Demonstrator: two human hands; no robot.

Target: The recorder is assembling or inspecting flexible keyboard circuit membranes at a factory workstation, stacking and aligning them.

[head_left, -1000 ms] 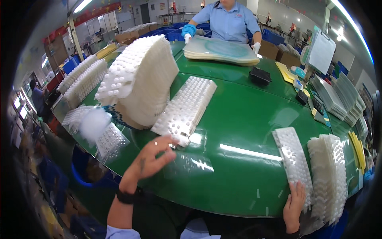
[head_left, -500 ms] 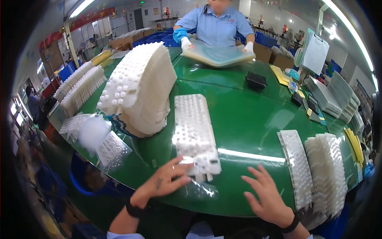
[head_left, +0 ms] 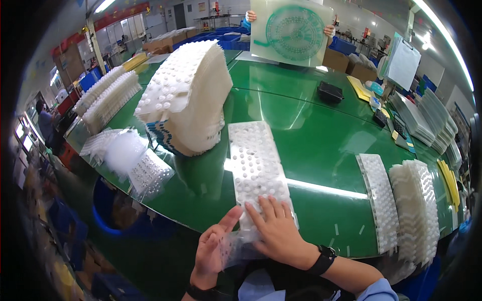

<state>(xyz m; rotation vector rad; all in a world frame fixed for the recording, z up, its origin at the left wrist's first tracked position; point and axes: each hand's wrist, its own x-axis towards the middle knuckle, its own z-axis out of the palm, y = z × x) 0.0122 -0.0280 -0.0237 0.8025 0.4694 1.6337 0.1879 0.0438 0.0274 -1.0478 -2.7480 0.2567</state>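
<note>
A long white dotted panel (head_left: 256, 160) in a clear plastic sleeve lies on the green table before me, its near end toward me. My right hand (head_left: 281, 233) rests flat on the panel's near end, fingers stretched out. My left hand (head_left: 213, 246) is at the near left corner, palm turned up and index finger extended. The clear loose flap of the sleeve (head_left: 241, 252) hangs past the table edge and lies against the left palm. No grip on the flap shows; the left hand looks open.
Left stands a tall stack of white panels (head_left: 173, 90), with bagged small parts (head_left: 149, 170) nearer me. Bundled panels (head_left: 414, 210) stand right. A black box (head_left: 330, 92) sits farther back. Across the table (head_left: 321, 135), a person holds up a translucent sheet with a green round pattern (head_left: 293, 35).
My right hand has moved left onto the panel. My left hand has shifted down off its near end to the flap. The person opposite has raised the sheet upright.
</note>
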